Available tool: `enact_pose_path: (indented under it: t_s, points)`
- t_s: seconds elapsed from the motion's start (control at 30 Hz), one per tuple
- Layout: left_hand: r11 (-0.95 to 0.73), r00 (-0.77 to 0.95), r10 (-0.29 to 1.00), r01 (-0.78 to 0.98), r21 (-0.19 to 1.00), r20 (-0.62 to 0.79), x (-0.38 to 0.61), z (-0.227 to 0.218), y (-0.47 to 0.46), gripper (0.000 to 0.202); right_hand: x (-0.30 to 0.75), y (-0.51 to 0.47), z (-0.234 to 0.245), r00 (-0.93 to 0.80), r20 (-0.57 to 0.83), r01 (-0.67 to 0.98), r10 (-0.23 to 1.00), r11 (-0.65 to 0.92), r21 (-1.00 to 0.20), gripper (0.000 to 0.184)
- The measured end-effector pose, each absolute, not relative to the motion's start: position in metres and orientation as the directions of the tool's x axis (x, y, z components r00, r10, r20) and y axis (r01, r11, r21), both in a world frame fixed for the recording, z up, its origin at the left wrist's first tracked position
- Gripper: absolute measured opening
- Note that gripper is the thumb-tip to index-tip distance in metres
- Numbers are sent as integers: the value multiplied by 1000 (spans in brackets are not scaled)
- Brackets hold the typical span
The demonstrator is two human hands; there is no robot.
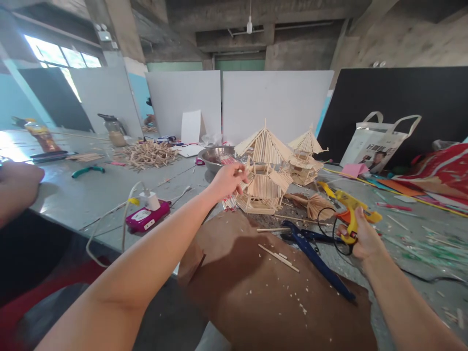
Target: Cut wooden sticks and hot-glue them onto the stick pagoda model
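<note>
- My left hand (227,179) pinches the edge of the pale, two-tiered stick pavilion (265,180) mid-counter (91,195).
- My right hand (361,239) grips one yellow glue gun (347,204).
- I count two pavilions; the smaller pavilion (304,158) stands just behind.

Your left hand (228,179) touching stick pagoda (263,170); your right hand (360,236) gripping yellow glue gun (347,204) right of pagoda.

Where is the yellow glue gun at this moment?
The yellow glue gun is right of centre in the head view, gripped in the right hand, just right of the stick pagoda and beyond the blue-handled cutters.
</note>
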State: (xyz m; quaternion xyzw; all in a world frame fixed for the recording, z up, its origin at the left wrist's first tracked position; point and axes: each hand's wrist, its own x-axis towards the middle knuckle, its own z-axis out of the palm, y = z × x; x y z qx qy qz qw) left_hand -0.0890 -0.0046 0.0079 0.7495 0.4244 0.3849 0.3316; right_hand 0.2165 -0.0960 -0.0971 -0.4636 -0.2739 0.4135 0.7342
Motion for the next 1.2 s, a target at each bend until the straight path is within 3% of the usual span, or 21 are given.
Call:
enact_pose_path:
  t_s: [0.17,0.37,0.77,1.2]
  points:
    - [-278,247,943,220,935,223,-77,18,12,14,216,-97,-97,497,27,-354,868,231,-906,42]
    - [-166,231,963,109,980,138,-70,21,21,8,217,-96,-97,490,39,-352,871,239,-905,44]
    - [-140,160,979,78,987,126,-62,25,28,19,214,-97,-96,502,29,-349,864,234,-907,41]
    - [27,158,987,11,1000,-28,-60,34,28,16,216,-95,-98,500,28,-336,866,223,-915,39]
